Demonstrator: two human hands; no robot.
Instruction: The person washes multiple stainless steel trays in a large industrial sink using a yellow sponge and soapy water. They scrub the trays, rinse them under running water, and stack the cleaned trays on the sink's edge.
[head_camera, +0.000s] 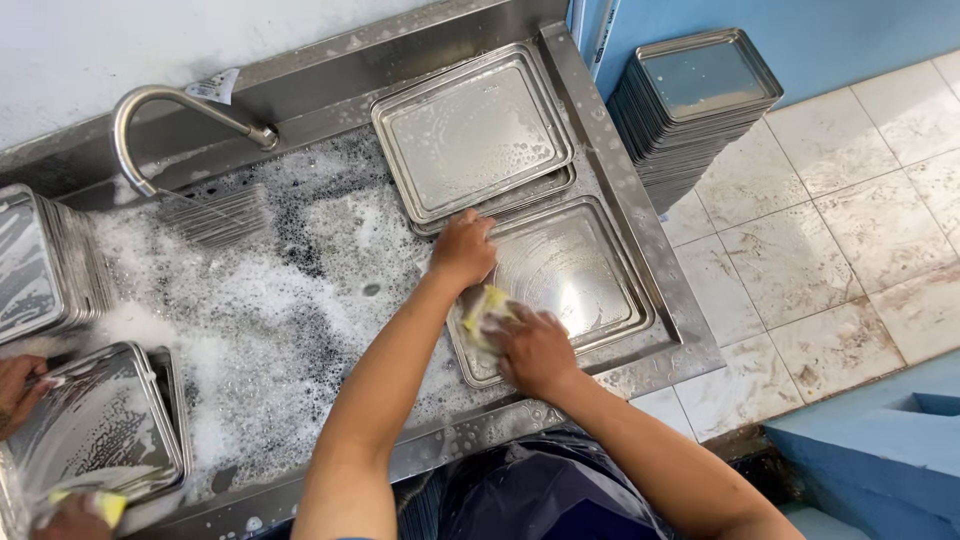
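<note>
A square steel tray (585, 265) lies in the right end of a soapy steel sink (640, 215). My left hand (462, 248) grips the tray's far left corner, fingers curled over the rim. At the tray's near left corner my right hand (535, 350) presses a yellow sponge (484, 312) against the metal. A second foamy tray (470, 130) lies just behind, on top of another one.
Foam covers the sink's middle, with a curved tap (175, 105) over a half-sunk tray stack (215, 215). More trays are stacked at the left (40, 265) and on the tiled floor (700, 90). A co-worker's hands (18, 390) scrub a tray (100, 425) at lower left.
</note>
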